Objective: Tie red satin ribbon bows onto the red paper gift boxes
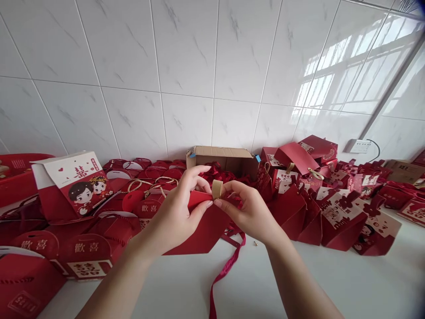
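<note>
Near the middle, my left hand [186, 208] is closed on the upper edge of a red gift box [199, 237], with thumb and fingers on its red paper. My right hand [247, 208] pinches a gold ribbon loop [217, 189] at that same edge, its fingertips close to my left thumb. How the loop joins the box is hidden behind my fingers. Below my hands, a dark red ribbon [227, 268] trails over the white table [255, 283] towards the front. A tiny metal-coloured piece [255, 243] lies on the table to its right.
Several red gift boxes with rope handles [88, 252] crowd the left, one white-topped box with cartoon figures [88, 190] above them. Behind my hands is an open cardboard box [222, 153] holding red ribbon. More red boxes [341, 217] fill the right. A socket [357, 145] is on the tiled wall.
</note>
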### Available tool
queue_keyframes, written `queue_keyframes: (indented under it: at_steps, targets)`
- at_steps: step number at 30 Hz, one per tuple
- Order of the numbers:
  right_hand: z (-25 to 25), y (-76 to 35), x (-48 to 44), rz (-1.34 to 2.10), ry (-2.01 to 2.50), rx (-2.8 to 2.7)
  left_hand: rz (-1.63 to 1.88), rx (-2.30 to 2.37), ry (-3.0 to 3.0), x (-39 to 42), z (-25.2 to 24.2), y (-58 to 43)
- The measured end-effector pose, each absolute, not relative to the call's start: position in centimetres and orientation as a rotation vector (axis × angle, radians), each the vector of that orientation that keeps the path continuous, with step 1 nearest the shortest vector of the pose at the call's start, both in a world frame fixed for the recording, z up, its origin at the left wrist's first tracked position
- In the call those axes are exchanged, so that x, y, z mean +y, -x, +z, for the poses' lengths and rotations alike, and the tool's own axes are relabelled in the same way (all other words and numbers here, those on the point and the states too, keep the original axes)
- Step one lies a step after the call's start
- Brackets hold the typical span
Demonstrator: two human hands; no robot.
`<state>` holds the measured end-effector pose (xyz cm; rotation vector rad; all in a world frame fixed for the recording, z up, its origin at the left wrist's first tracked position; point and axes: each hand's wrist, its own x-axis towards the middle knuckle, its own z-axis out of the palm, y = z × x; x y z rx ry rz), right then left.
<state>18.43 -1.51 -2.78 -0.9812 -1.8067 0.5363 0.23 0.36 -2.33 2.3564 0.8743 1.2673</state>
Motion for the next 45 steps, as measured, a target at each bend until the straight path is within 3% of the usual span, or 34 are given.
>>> queue_keyframes:
  at_steps: [24,37,45]
  targets:
    - [-2.7,-18.5,-1.2,0.152,0.853,-1.903,1.418,0.818,-2.34,0.8,-1.8,-0.5]
    - [-2.4,-18.5,-2.2,-0.481,0.572,-1.84,1.739,0.658,-2.455,-1.2,-1.8,0.1]
    - [-1.9,-18.6,-2.8,-0.459,0.518,-1.722,1.78,0.647,-2.591,-3.0,-0.6,0.5]
